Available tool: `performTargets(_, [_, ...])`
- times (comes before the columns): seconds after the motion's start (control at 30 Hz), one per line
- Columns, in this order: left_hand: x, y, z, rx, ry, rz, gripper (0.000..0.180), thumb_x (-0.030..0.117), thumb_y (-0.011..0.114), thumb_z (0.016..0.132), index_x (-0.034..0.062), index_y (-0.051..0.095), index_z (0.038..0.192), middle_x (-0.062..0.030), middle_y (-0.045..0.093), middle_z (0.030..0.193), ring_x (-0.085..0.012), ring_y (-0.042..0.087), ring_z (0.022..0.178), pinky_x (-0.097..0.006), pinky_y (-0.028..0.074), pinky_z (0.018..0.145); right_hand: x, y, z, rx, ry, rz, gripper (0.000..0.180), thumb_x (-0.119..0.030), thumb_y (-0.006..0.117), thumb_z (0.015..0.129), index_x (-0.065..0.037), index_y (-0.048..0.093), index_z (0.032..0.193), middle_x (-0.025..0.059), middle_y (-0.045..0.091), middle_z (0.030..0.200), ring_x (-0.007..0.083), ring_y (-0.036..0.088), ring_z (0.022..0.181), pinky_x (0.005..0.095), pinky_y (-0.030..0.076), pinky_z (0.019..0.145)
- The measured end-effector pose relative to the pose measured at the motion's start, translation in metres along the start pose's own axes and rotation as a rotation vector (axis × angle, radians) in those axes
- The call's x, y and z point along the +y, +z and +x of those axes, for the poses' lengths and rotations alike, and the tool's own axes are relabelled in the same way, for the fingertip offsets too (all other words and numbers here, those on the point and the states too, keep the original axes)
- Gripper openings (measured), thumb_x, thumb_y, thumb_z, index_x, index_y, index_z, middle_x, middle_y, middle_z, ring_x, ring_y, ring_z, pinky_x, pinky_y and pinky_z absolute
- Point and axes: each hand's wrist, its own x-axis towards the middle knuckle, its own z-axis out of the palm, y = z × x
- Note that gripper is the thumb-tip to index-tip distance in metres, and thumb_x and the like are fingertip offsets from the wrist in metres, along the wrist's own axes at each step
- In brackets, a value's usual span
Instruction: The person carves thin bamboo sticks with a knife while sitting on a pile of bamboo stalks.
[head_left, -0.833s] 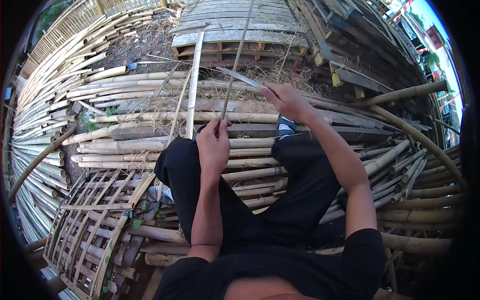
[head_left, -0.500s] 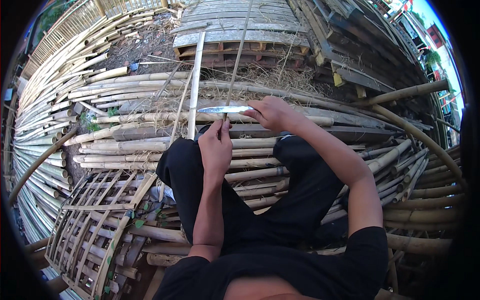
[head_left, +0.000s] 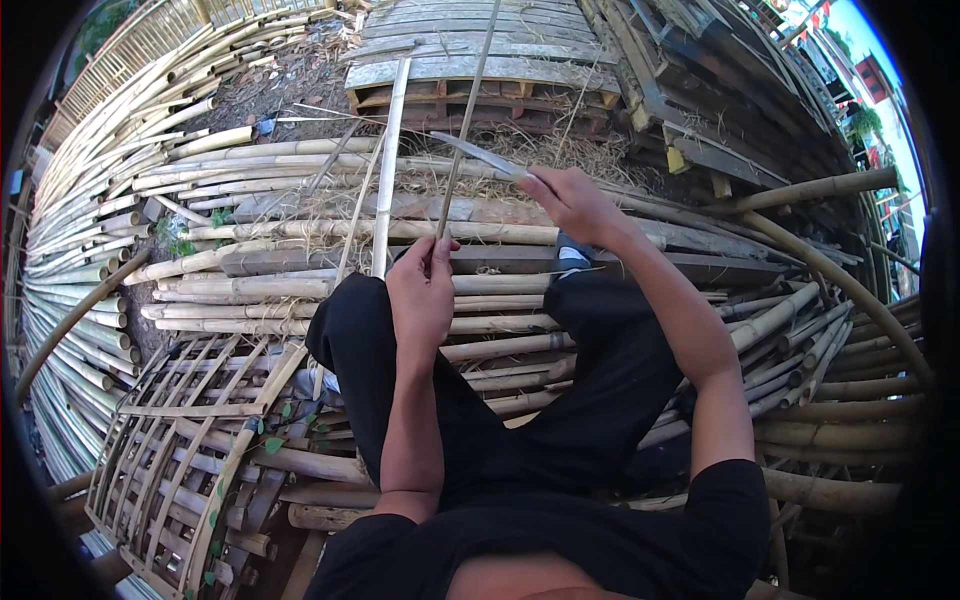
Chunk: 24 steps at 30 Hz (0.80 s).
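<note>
My left hand (head_left: 422, 288) pinches the near end of a long, thin bamboo strip (head_left: 467, 120) that runs away from me past the pallet. In my right hand (head_left: 577, 204) is a knife (head_left: 480, 156), its handle hidden in my closed fingers. The blade points left and slightly away, crossing the strip well beyond my left hand; whether it touches the strip I cannot tell. A wider, pale bamboo slat (head_left: 391, 165) stands just left of the strip, its lower end by my left knee.
Bamboo poles (head_left: 290, 259) lie crosswise before and beneath me, with more piled at the left. A wooden pallet stack (head_left: 480, 72) stands ahead, stacked timber (head_left: 720, 130) at the right. Nearby on the left is a woven bamboo lattice (head_left: 180, 470). Curved poles (head_left: 840, 270) rise at the right.
My right hand has moved away from me and to the right, carrying the knife up along the strip, and the blade has tilted. My left hand has shifted slightly left, still holding the strip.
</note>
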Motion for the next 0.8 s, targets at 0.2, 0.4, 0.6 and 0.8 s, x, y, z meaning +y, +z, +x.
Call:
performTargets(0.2, [-0.002, -0.001, 0.002, -0.009, 0.036, -0.037, 0.024, 0.016, 0.054, 0.098, -0.0045, 0.064, 0.094, -0.0014, 0.049, 0.063, -0.0068, 0.040, 0.058, -0.025, 0.035, 0.053, -0.021, 0.045, -0.007, -0.174, -0.103, -0.174, 0.038, -0.038, 0.044, 0.099, -0.002, 0.054, 0.093, 0.0230, 0.057, 0.077, 0.0441, 0.054, 0.075, 0.0498, 0.042, 0.065])
performTargets(0.4, [-0.006, -0.003, 0.002, -0.048, -0.037, -0.050, 0.025, 0.017, 0.055, 0.098, -0.0045, 0.064, 0.092, 0.0002, 0.048, 0.063, -0.0058, 0.039, 0.058, -0.024, 0.034, 0.053, 0.006, 0.050, 0.005, -0.109, -0.106, -0.173, 0.041, -0.040, 0.043, 0.100, -0.002, 0.055, 0.091, 0.0225, 0.058, 0.071, 0.0447, 0.056, 0.070, 0.0510, 0.043, 0.062])
performTargets(0.6, [0.003, -0.004, 0.001, -0.112, -0.037, -0.123, 0.025, 0.019, 0.053, 0.099, -0.0028, 0.065, 0.092, 0.0026, 0.043, 0.060, -0.0044, 0.036, 0.055, -0.024, 0.030, 0.049, 0.071, -0.026, 0.027, 0.278, 0.221, -0.115, 0.044, -0.039, 0.040, 0.102, 0.001, 0.056, 0.089, 0.0226, 0.054, 0.065, 0.0419, 0.052, 0.061, 0.0469, 0.040, 0.058])
performTargets(0.8, [0.000, 0.001, 0.000, -0.133, -0.065, -0.138, 0.026, 0.020, 0.053, 0.099, -0.0030, 0.065, 0.094, 0.0045, 0.040, 0.058, -0.0036, 0.033, 0.054, -0.024, 0.028, 0.048, 0.012, -0.008, 0.004, 0.121, 0.125, 0.040, 0.042, -0.035, 0.042, 0.102, 0.002, 0.053, 0.088, 0.0164, 0.047, 0.063, 0.0301, 0.043, 0.058, 0.0399, 0.038, 0.059])
